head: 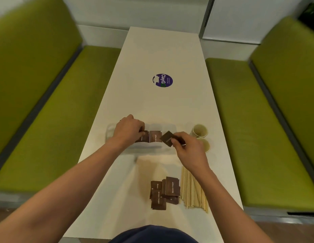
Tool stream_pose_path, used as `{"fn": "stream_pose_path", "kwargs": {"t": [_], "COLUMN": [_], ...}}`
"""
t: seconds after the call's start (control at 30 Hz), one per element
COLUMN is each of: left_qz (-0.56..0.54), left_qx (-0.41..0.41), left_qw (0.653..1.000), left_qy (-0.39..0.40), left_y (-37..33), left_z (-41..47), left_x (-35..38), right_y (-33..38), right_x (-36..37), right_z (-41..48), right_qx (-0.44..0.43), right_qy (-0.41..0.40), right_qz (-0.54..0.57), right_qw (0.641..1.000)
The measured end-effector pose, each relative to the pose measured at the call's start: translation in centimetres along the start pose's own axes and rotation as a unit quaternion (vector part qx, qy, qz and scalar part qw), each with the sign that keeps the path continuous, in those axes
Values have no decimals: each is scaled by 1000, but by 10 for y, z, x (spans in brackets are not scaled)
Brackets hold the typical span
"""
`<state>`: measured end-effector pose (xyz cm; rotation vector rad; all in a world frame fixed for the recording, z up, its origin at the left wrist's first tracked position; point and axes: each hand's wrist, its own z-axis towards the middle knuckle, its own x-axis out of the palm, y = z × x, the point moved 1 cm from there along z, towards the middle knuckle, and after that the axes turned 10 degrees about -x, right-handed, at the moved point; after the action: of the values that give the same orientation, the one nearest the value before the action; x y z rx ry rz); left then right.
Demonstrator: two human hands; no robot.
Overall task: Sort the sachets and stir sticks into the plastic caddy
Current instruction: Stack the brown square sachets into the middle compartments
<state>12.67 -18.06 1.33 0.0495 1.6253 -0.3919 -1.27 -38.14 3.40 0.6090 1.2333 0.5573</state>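
Note:
A clear plastic caddy stands across the middle of the white table. Brown sugar sachets stand upright in its middle compartments. My left hand rests over the caddy's left part, fingers pinching the sachets standing there. My right hand hovers at the caddy's right end and holds a few brown sachets tilted above it. Nearer to me, a loose pile of brown sachets lies on the table. A bundle of pale wooden stir sticks lies just right of that pile.
Two paper cups lie on their sides at the table's right edge beside the caddy. A round purple sticker marks the far middle of the table. Green cushioned benches run along both sides.

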Motion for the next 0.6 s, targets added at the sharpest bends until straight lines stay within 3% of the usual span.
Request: {"fn": "stream_pose_path", "kwargs": {"t": [0.1,0.23,0.4,0.6], "left_qz": [54,14,-54,-81], "left_qx": [51,41,35,19], "left_qw": [997,994,984,979], "left_qy": [-32,-99,-168,-188], "left_y": [0,1,6,12], "left_z": [4,-4,-28,-60], "left_x": [3,-3,-9,-6], "right_y": [4,2,-9,-16], "right_x": [3,18,42,60], "right_z": [23,56,84,89], "right_qx": [-4,-27,-11,-33], "right_qy": [-23,-14,108,208], "right_qz": [19,-17,-106,-193], "right_qw": [1000,999,988,958]}}
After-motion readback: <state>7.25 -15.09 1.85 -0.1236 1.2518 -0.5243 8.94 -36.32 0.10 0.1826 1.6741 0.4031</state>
